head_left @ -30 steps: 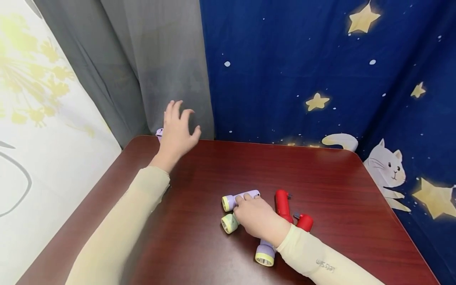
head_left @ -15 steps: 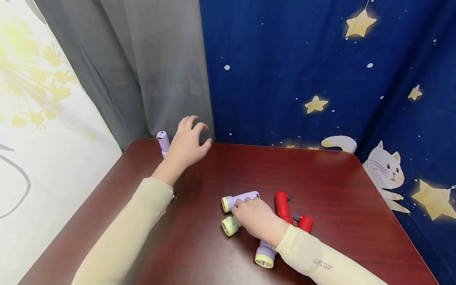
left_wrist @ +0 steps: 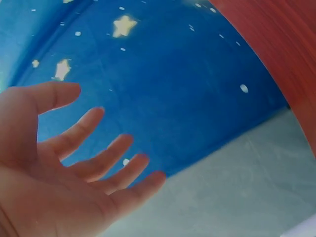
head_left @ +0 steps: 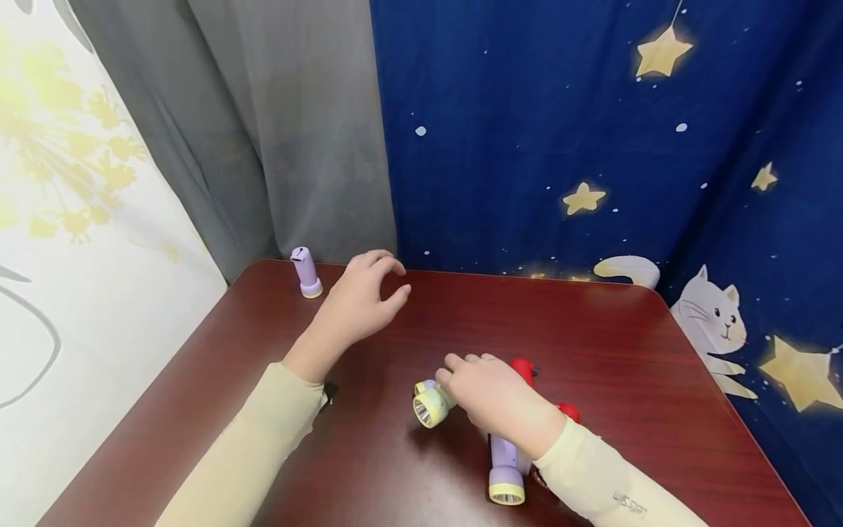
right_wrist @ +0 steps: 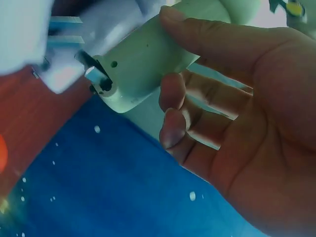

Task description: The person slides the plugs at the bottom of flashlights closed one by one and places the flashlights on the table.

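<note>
My right hand [head_left: 503, 399] grips a pale green flashlight [head_left: 432, 406] by its body, its yellow-rimmed head pointing left, slightly above the table. In the right wrist view, thumb and fingers pinch the green flashlight [right_wrist: 148, 64], whose tail end has metal plug prongs. A purple flashlight [head_left: 426, 384] lies behind it, mostly hidden. Another purple flashlight [head_left: 506, 472] lies under my right forearm. My left hand [head_left: 362, 304] hovers over the table with its fingers spread and relaxed, holding nothing. Left of it, a purple flashlight [head_left: 306, 272] stands upright, head down.
Two red flashlights [head_left: 523, 368] [head_left: 568, 412] lie partly hidden behind my right hand and arm. The dark red table [head_left: 369, 454] ends at a grey curtain [head_left: 316, 132] and a blue star-patterned curtain [head_left: 500, 146]. A white patterned surface is at the left.
My left hand has moved right and nearer, away from the upright purple flashlight, which now shows fully. My right hand has lifted the green flashlight a little off the table.
</note>
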Tool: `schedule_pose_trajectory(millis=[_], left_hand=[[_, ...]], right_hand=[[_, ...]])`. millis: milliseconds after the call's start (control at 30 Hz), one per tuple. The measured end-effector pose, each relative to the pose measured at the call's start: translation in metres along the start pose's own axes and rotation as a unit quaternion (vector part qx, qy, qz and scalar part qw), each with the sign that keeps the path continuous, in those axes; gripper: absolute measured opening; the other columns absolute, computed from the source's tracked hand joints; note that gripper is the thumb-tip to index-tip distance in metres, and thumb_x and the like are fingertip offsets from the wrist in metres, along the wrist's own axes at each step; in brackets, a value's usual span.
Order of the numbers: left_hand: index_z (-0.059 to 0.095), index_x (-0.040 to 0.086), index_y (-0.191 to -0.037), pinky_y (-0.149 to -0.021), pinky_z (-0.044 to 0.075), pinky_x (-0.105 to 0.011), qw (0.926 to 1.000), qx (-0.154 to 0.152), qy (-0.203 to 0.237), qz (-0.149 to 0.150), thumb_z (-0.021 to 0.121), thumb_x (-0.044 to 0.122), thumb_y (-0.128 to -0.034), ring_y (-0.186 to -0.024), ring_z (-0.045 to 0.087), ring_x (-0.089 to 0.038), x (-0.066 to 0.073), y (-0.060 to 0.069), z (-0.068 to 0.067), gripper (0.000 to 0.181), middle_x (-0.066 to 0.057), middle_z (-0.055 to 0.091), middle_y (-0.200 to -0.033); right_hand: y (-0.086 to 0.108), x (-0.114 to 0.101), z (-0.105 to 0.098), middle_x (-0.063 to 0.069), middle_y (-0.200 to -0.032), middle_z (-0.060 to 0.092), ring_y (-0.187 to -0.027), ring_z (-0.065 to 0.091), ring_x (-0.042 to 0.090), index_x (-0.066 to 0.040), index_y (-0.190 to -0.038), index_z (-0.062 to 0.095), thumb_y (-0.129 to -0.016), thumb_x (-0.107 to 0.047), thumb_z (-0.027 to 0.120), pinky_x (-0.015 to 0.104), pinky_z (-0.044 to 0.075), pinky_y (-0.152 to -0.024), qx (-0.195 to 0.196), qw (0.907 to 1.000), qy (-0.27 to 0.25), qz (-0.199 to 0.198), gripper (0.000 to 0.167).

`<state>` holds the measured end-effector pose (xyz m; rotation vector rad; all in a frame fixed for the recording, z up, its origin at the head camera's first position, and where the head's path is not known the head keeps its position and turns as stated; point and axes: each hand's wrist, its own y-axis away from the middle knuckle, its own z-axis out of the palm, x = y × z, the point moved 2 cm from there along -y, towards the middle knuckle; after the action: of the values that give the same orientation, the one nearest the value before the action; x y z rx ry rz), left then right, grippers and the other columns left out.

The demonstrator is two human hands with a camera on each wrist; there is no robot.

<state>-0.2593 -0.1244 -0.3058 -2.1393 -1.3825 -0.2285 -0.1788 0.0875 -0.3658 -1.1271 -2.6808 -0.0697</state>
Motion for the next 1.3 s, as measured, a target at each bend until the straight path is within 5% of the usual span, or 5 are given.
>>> schedule_pose_trajectory(millis=[233, 467, 633, 1033, 1300], left_hand=[[0.073, 0.014, -0.117, -0.089, 0.063, -0.037, 0.9797, -0.120, 0.159, -0.022, 0.065, 0.029, -0.1051, -0.096, 0.073, -0.017, 0.022, 0.017, 0.012, 0.020, -0.003, 0.078, -0.108], [0.057, 0.009, -0.149, -0.083, 0.068, -0.043, 0.8528, -0.235, 0.454, -0.108, 0.054, 0.030, -0.1118, -0.105, 0.078, -0.024, 0.048, 0.036, 0.019, 0.043, -0.017, 0.071, -0.133], [0.050, 0.012, -0.157, -0.081, 0.068, -0.043, 0.8114, -0.191, 0.544, -0.093, 0.058, 0.022, -0.1094, -0.101, 0.077, -0.020, 0.063, 0.041, 0.010, 0.049, -0.019, 0.068, -0.138], [0.064, 0.010, -0.145, -0.099, 0.063, -0.034, 0.8985, -0.006, 0.437, 0.036, 0.076, 0.002, -0.0956, -0.115, 0.076, -0.023, 0.092, 0.055, -0.016, 0.051, -0.012, 0.073, -0.132], [0.068, 0.001, -0.134, -0.104, 0.061, -0.033, 0.9148, 0.087, 0.345, 0.192, 0.081, -0.006, -0.0880, -0.117, 0.076, -0.021, 0.111, 0.067, -0.018, 0.048, -0.012, 0.075, -0.128]], right_hand=[[0.016, 0.014, -0.030, 0.000, -0.106, 0.064, -0.067, 0.066, 0.015, -0.018, -0.112, 0.068, -0.075, -0.011, 0.094, 0.030, 0.057, -0.058, 0.113, 0.9931, -0.027, 0.010, 0.046], [0.030, 0.021, -0.062, 0.009, -0.124, 0.066, -0.076, 0.071, 0.016, -0.010, -0.126, 0.070, -0.087, -0.003, 0.082, 0.031, 0.064, -0.068, 0.319, 0.9457, -0.062, -0.013, 0.042], [0.036, 0.020, -0.073, 0.018, -0.133, 0.065, -0.103, 0.073, 0.029, -0.009, -0.128, 0.072, -0.085, 0.006, 0.074, 0.040, 0.065, -0.089, 0.397, 0.9119, -0.096, -0.040, 0.045], [0.051, 0.018, -0.101, 0.019, -0.125, 0.068, -0.112, 0.071, 0.027, 0.002, -0.119, 0.072, -0.107, -0.024, 0.062, 0.018, 0.054, -0.108, 0.493, 0.8257, -0.272, -0.030, 0.030], [0.062, 0.018, -0.105, 0.008, -0.117, 0.076, -0.098, 0.072, 0.008, -0.004, -0.127, 0.073, -0.079, 0.011, 0.085, 0.017, 0.060, -0.090, 0.454, 0.7871, -0.415, 0.043, 0.051]])
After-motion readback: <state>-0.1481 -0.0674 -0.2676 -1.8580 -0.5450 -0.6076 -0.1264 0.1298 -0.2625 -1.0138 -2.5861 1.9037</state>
